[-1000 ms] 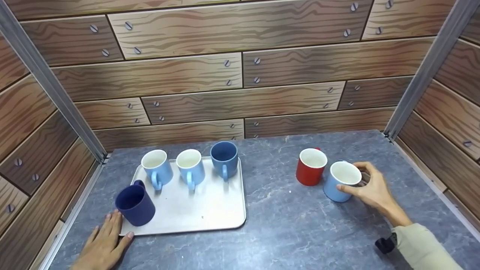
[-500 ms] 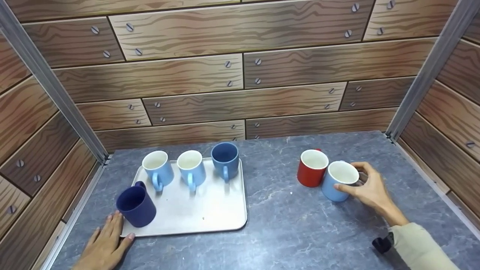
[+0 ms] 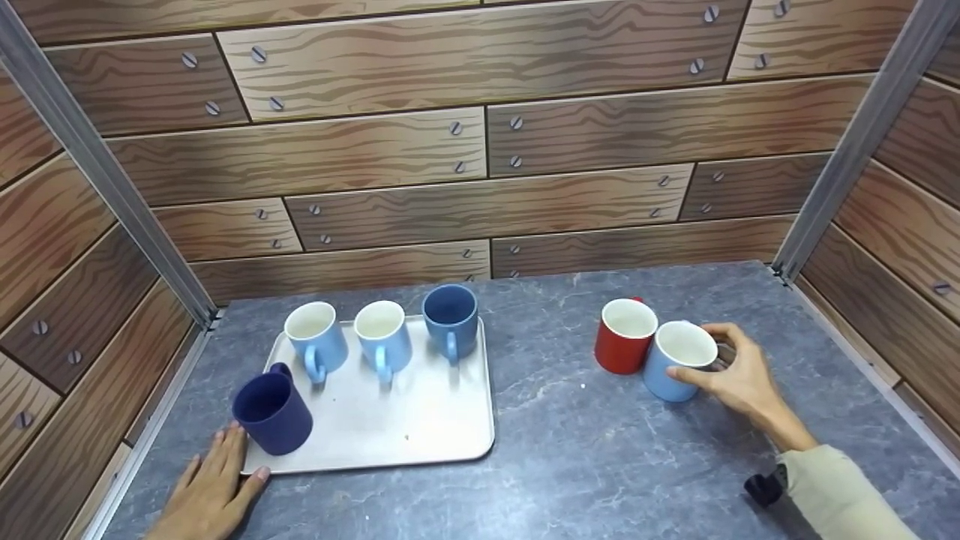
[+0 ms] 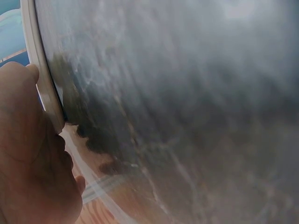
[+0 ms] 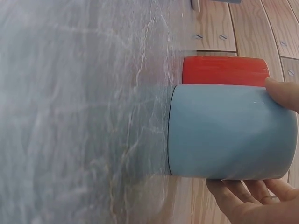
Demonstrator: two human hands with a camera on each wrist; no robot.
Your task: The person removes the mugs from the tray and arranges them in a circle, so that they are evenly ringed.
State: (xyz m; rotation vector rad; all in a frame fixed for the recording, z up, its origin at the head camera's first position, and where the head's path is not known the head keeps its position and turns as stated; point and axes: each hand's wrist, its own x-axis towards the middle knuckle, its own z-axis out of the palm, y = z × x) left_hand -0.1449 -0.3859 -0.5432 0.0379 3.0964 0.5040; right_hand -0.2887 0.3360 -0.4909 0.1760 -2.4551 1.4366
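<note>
My right hand [image 3: 739,379] grips a light blue mug [image 3: 670,381] near its rim, thumb on the near side and fingers round the right side. The mug stands upright on the table, close beside a red mug [image 3: 621,349]; in the right wrist view the light blue mug [image 5: 229,133] overlaps the red one [image 5: 224,70]. Flat on the table at the tray's front left corner lies my left hand [image 3: 206,487], fingers straight, its thumb at the edge of the white tray [image 3: 405,427]. A dark navy mug [image 3: 281,420] stands on that corner beside the fingers.
Along the tray's back edge stand two more light blue mugs, a left one [image 3: 324,345] and a middle one [image 3: 390,349], then a medium blue mug [image 3: 459,334]. Wood-patterned walls [image 3: 390,157] enclose the grey marbled table [image 3: 555,465] at the back and sides.
Over the last second, my right hand has shifted the light blue mug slightly left, closer to the red mug. My left hand has stayed at the tray corner.
</note>
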